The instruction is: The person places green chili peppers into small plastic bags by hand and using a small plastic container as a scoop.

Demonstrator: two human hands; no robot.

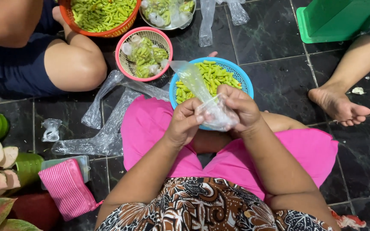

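My left hand [186, 121] and my right hand [239, 107] both pinch a small clear plastic bag [210, 109] above my lap. The bag's long neck rises up and left over a blue basket [246, 81] of green chillies [213, 77]. My legs in pink cloth [150, 124] lie under the hands. The bag's contents are hidden by my fingers.
A pink basket [122, 50] holds filled little bags; an orange basket [108, 31] of chillies and a metal bowl [168, 26] stand behind it. Loose plastic bags [103, 137] lie on the dark tiled floor. Other people's legs sit at left and right. A green stool [335, 19] is top right.
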